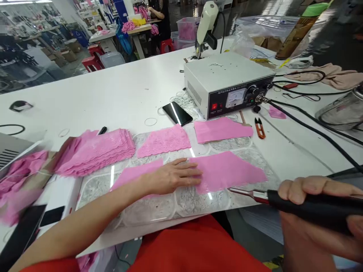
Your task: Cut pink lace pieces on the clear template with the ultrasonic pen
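Observation:
My left hand [170,175] lies flat, fingers stretched out, its fingertips on the left edge of a pink fabric piece [227,170]. Under that hand and wrist is another pink fabric piece [138,172], partly hidden. In my right hand [317,211] is a black-handled ultrasonic cutter [300,206], its slim metal tip at the lower edge of the right fabric piece. Beyond the hands lie a pink lace piece [167,139] and a pink panel [222,129] over a brown template edge. A thick stack of pink lace [99,151] sits to the left.
The grey control box [229,83] with dial and cables stands behind, beside a black phone [177,113] and orange thread snips [259,128]. A marble-patterned board [150,209] lies under the fabric. A glass jar [343,107] is at right; another person [160,22] sits far back.

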### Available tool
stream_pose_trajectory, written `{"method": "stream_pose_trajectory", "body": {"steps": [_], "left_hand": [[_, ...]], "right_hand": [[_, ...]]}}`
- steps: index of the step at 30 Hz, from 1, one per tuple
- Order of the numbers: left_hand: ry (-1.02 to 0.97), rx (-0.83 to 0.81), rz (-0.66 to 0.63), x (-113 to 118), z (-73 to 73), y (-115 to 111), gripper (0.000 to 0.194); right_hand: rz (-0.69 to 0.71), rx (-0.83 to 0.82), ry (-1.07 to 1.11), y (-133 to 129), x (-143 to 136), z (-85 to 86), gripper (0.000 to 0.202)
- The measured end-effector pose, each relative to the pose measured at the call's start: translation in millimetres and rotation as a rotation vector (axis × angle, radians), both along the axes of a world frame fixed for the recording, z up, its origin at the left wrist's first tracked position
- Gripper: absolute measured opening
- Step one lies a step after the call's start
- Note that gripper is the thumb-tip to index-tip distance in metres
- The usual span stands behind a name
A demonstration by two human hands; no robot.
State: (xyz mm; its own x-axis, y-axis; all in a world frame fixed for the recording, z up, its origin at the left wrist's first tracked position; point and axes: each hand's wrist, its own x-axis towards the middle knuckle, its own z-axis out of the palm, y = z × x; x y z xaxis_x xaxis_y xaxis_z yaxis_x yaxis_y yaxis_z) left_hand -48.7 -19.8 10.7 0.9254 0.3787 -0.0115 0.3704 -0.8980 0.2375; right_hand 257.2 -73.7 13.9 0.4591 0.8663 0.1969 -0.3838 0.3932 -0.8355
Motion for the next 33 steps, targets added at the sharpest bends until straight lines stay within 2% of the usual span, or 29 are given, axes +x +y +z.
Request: {"method": "stream_pose_trajectory", "body": {"steps": [2,4,6,9,25,33], "left_hand": [[0.008,0.017,-0.007,-4.4,-4.9,-4.1,0.053],[0.007,0.031,-0.008,-5.6,-8.5,-5.8,0.052],[-0.003,0.038,-0.012,-5.5,-10.8,-6.3,0.052],[-0.032,0.051,-0.014,-5.1,-12.4,-7.1,0.051],[-0.061,0.128,-0.024,-4.8,-16.0,-9.5,0.044],[0.052,0.013,0.014,-2.4,-10.3,-9.1,0.045]], "right_hand": [[0.049,0.057,-0.023,0.2,-19.8,6.0,0.022],[0.162,0.092,-0.058,-0.6,-34.9,9.8,0.022],[0.269,0.117,-0.096,-2.3,-44.4,10.4,0.023],[0.347,0.140,-0.132,-5.2,-51.8,7.4,0.023],[0.399,0.149,-0.197,-4.6,-62.5,7.0,0.022],[0.427,0.150,-0.189,-7.5,-63.7,7.1,0.019]]}}
